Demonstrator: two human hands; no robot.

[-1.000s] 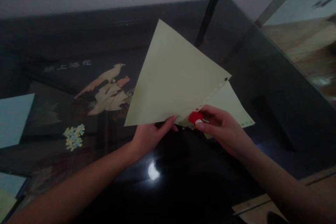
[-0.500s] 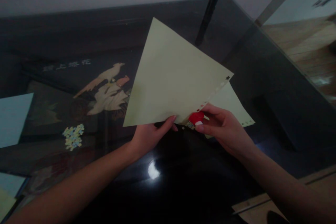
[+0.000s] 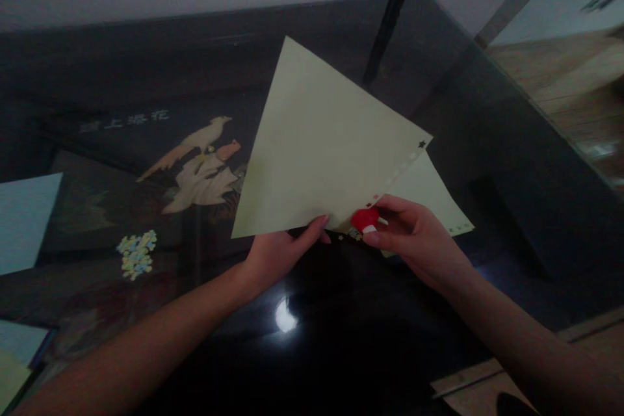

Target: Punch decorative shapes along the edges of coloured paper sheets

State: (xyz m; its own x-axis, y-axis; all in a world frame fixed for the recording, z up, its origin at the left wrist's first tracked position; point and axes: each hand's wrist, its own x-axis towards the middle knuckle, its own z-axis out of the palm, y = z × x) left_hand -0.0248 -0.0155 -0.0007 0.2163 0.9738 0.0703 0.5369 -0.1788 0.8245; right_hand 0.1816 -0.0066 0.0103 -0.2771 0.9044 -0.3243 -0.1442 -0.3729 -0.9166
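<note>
My left hand (image 3: 287,247) pinches the lower edge of a pale yellow-green sheet of paper (image 3: 326,143), thumb on top and fingers underneath. A row of small star-shaped holes runs along the sheet's right edge. At that edge my right hand (image 3: 414,234) grips a small red and white craft punch (image 3: 365,220) between thumb and fingers, the punch set on the paper's rim. Several tiny punched stars (image 3: 355,234) lie under the punch. Beneath the held sheet, a second pale sheet (image 3: 439,198) with holes along its lower edge rests on the table.
The dark glossy table (image 3: 302,351) has a bird picture (image 3: 199,162) on its surface. A pile of punched paper stars (image 3: 136,255) lies at left, near a light blue sheet (image 3: 26,221). More paper (image 3: 19,344) sits at lower left. A black pole (image 3: 394,13) rises at the back.
The held sheet's upper and left corners have shifted very slightly. Both hands and the punch stay in nearly the same place.
</note>
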